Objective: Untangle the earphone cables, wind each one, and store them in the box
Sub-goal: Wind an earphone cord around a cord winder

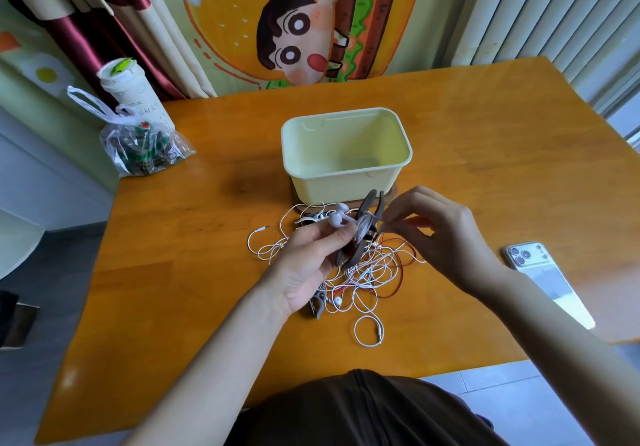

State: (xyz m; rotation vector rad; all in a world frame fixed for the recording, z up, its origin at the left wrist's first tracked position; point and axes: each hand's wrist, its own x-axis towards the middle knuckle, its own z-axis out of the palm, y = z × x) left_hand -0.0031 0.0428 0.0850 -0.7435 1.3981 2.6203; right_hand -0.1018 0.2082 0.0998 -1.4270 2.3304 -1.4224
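The left hand grips a dark-brown plastic cable winder, near-upright; just right of it, the right hand pinches its thin white earphone cable.

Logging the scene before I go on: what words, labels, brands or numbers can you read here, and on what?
White cup: dark characters printed on its side, too blurred to read.
Packets in the clear plastic bag: some print, too small and creased to read.
Box, phone, cartoon wall hanging: no text visible.
Nothing can be quoted with confidence.
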